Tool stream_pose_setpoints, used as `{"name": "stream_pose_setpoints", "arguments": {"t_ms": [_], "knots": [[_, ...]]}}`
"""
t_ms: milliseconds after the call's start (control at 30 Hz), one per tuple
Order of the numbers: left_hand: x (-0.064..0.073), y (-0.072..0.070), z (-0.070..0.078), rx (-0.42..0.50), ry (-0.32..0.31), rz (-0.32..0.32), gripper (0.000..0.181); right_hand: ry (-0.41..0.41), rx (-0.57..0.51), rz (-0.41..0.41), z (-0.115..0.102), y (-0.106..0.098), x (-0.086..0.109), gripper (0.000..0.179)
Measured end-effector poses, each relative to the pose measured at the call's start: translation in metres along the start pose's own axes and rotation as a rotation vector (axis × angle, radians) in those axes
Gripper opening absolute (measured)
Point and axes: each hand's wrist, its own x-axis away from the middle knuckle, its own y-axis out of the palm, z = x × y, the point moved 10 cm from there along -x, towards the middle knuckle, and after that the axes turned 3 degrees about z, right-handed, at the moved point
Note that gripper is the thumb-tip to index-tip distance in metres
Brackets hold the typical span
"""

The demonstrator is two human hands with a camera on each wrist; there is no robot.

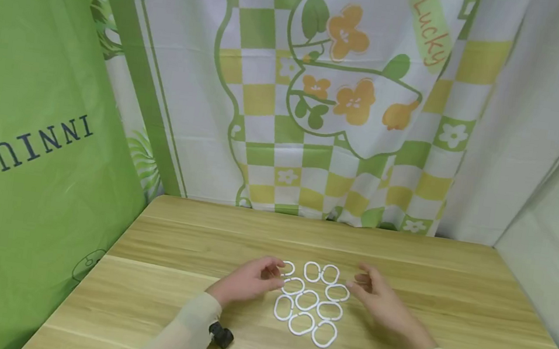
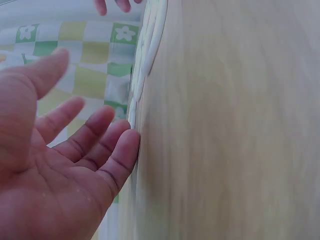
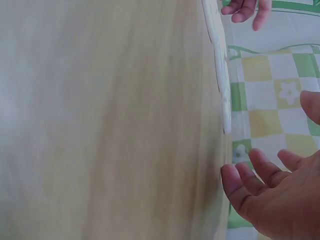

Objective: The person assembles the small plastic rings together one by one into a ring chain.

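Observation:
Several white oval rings (image 1: pixel 300 323), each with a small gap, lie in a loose cluster on the wooden table (image 1: pixel 187 233). At the cluster's left side is my left hand (image 1: pixel 252 280), its fingertips right at the upper left ring (image 1: pixel 289 268) and partly covering it. My right hand (image 1: pixel 379 300) hovers at the opposite side, close to the ring (image 1: pixel 337 292) on the right edge. In the left wrist view the left fingers (image 2: pixel 122 155) are loosely bent with nothing between them. The right wrist view shows the right fingers (image 3: pixel 237 185) relaxed and holding nothing.
A checked curtain with flowers (image 1: pixel 322 168) hangs behind the table's back edge. Green cloth (image 1: pixel 39 225) borders the left side, and a white cloth (image 1: pixel 558 235) the right. Dark wrist cameras (image 1: pixel 221 336) sit on both sleeves.

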Motion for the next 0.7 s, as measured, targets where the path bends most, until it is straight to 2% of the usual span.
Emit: {"name": "stream_pose_setpoints", "arguments": {"t_ms": [133, 233, 467, 700], "knots": [[-0.001, 0.007, 0.000, -0.032, -0.003, -0.032, 0.033, 0.003, -0.012, -0.031, -0.001, 0.009, -0.001, 0.069], [-0.003, 0.012, -0.002, -0.056, -0.009, -0.056, 0.030, -0.023, 0.013, -0.047, -0.001, 0.014, -0.004, 0.062], [-0.007, 0.018, 0.000, -0.151, 0.019, -0.088, 0.017, -0.104, 0.074, -0.089, -0.008, 0.026, -0.006, 0.039], [-0.009, 0.023, 0.004, -0.188, 0.020, -0.125, 0.015, -0.116, 0.144, -0.139, -0.008, 0.037, -0.005, 0.016]]}}
